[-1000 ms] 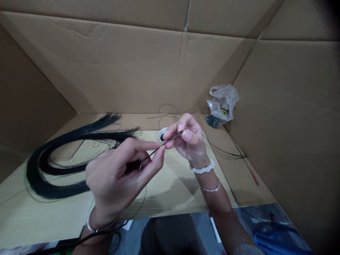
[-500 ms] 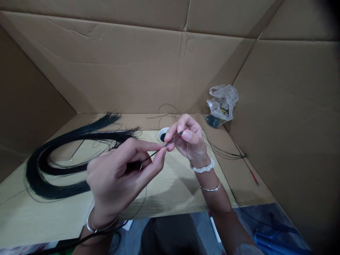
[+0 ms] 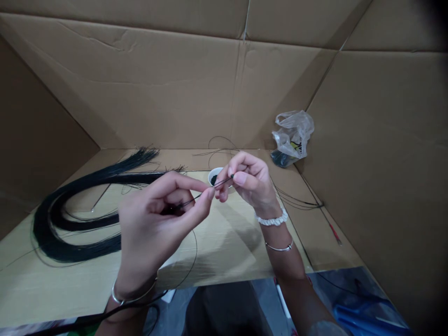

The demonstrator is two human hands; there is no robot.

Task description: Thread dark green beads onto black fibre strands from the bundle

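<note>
Drifted slightly left, closer together since a second ago: left hand (image 3: 157, 224) grip clamped on thin black strand (image 3: 191, 201), right hand (image 3: 250, 186) grip pinching its far tip with dark bead (image 3: 232, 176), keeping it taut above desk (image 3: 227, 252), beside white cup (image 3: 212, 175). Cannot follow strand's near tail past the left wrist.

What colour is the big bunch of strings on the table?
The bunch is black; head view shows it.

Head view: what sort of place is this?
Likely a beading bench boxed in by cardboard walls: a black strand bundle lies on the table, a white cup holds dark beads, and the left hand and right hand pinch one thin strand.
</note>
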